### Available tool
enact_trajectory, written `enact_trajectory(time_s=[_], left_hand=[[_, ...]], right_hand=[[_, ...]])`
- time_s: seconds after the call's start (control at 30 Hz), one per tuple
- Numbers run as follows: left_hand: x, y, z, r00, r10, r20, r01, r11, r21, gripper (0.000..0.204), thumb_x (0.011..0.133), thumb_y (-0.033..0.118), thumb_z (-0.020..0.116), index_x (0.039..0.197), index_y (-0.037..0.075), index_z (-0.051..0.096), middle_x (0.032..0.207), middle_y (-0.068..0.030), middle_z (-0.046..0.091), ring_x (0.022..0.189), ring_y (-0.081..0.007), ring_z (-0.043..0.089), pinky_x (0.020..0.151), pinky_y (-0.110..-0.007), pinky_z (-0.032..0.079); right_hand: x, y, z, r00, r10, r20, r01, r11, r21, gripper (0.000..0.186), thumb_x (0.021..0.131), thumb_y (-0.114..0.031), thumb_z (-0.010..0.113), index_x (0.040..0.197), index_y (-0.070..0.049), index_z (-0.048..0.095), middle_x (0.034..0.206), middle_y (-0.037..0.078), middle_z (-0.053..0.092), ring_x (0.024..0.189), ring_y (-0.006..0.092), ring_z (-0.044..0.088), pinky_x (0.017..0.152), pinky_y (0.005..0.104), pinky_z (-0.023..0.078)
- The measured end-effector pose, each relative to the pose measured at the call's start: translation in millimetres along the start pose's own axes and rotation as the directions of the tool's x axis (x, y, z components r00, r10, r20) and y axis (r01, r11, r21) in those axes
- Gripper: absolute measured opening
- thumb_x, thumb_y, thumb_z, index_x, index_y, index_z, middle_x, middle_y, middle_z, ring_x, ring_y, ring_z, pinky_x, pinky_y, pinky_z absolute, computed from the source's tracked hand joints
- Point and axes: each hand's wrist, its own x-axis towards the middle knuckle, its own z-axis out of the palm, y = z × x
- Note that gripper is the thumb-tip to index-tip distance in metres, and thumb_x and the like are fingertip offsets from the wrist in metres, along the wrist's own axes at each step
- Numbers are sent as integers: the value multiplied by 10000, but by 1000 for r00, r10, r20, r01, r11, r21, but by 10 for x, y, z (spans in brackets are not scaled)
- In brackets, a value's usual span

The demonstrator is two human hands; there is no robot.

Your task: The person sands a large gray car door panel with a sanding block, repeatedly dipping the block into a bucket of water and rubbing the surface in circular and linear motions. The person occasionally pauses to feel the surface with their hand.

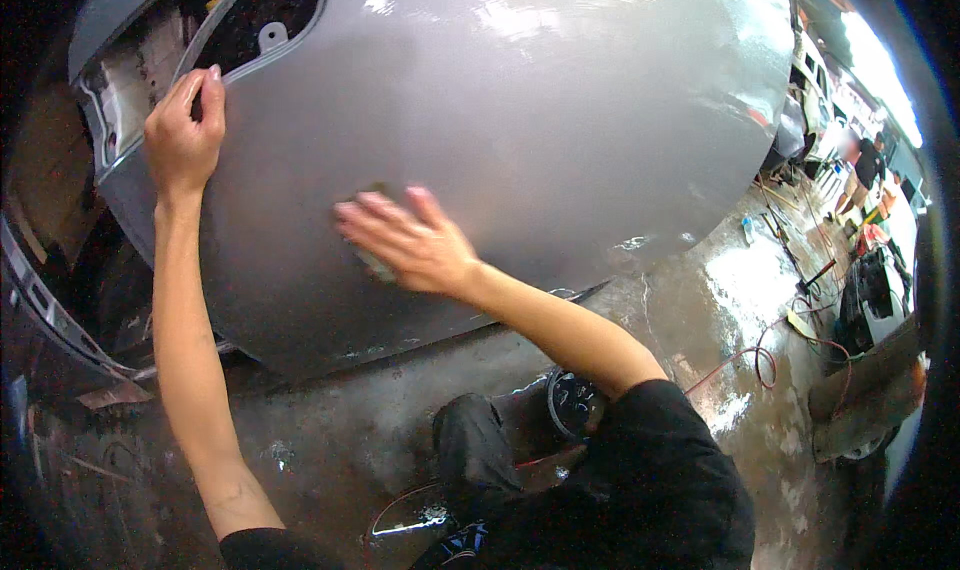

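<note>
Broad, curved, satin-grey car panel [500, 140] fills most of our view, from the upper left across to the right, with wet-looking bright patches along its far side. At its upper-left corner we see a dark opening with a pale metal tab [272, 37], pierced by a round hole, inside.

Just below that opening is our left hand [187, 135], its forearm reaching almost straight up from a black sleeve [265, 548]. The fingers are curled inward at the panel's edge and the thumb points up; we cannot tell whether they have hold of the edge.

Toward the panel's lower middle, our right hand [410, 240] lies opened out flat, fingers straight and close together, thumb apart, slightly blurred. Under its palm and fingers is a thin, grey-green pad [374, 263], pressed against the panel rather than gripped. The forearm slants up and leftward from the lower right, elbow bent.

Below that arm, partly hidden by it, a round black bucket [552, 407] stands on the wet grey floor [690, 320]; its inside is dark with pale specks, and we cannot tell what it contains. Farther right, a thin red hose [757, 363] loops over the floor.
</note>
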Motion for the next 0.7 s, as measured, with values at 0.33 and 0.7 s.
enact_trajectory(time_s=[0.33, 0.7], left_hand=[[-63, -250, 156, 997, 0, -72, 5, 997, 72, 226, 950, 323, 609, 936, 133, 732, 884, -102, 719, 792, -323, 688, 676, -378, 526], [-38, -841, 302, 991, -119, 59, 111, 985, 134, 285, 974, 358, 579, 1125, 163, 722, 1011, -69, 732, 905, -214, 699, 783, -309, 530]], right_hand=[[-1766, 1085, 545, 201, 921, -333, -937, 280, 209, 607, 1033, -152, 318, 1518, 89, 44, 1618, 238, -2, 1509, 340, -50, 1214, 432, -20], [-1899, 2330, -188, -129, 989, 75, -809, -149, 568, 714, 1049, -434, 278, 1543, 15, 27, 1618, 221, -45, 1501, 361, -64, 1201, 534, 100]])
